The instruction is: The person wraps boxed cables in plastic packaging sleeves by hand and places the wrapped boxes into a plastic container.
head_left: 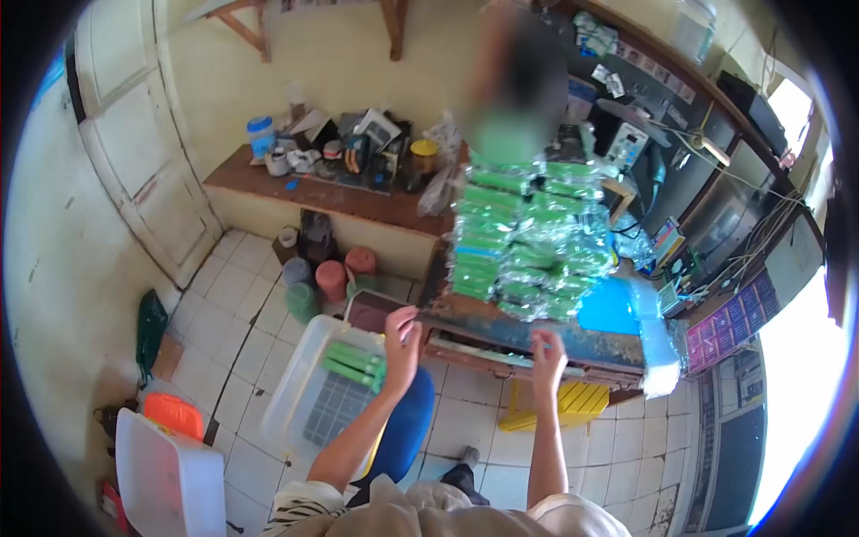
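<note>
My left hand is raised above the right rim of a clear plastic bin, fingers loosely bent and apart, with nothing visible in it. Inside the bin lie several green pieces at one end. My right hand hovers by the front edge of the worktable, its fingers slightly curled and no object showing between them. Beyond both hands, a large pile of green items in clear plastic wrapping covers the table. Right of the pile lie a blue sheet and clear plastic bags.
A blue chair seat is beside the bin, and a yellow stool stands under the table. A white tub is at lower left. A cluttered brown counter runs along the wall. Behind the pile is a blurred person.
</note>
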{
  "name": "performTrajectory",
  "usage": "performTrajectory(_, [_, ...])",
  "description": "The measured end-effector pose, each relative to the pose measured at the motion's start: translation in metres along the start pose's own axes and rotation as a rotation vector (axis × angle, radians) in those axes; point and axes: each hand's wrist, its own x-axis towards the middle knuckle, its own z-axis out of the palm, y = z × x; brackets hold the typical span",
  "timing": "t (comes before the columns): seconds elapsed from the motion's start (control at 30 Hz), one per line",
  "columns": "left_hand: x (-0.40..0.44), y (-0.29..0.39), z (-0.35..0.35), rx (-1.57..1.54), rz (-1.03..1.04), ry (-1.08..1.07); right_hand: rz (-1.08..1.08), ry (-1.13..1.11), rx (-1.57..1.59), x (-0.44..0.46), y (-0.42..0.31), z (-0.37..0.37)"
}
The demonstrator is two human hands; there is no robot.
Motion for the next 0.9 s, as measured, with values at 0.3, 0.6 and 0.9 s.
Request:
performTrajectory(0.3, [0.028, 0.015, 0.243, 0.244, 0.270, -0.227, -0.322, 0.289, -0.249, 0.168, 0.029, -0.075])
performTrajectory(0.6, [0.027, -0.007, 0.307, 0.678, 0.429, 0.091, -0.186, 0.024, -0.103, 0.186, 0.035, -0.071])
performTrajectory(0.9, [0.006, -0.021, 0.329, 0.154, 0.114, 0.128, 0.216, -0.013, 0.573, 0.176, 0.033, -0.102])
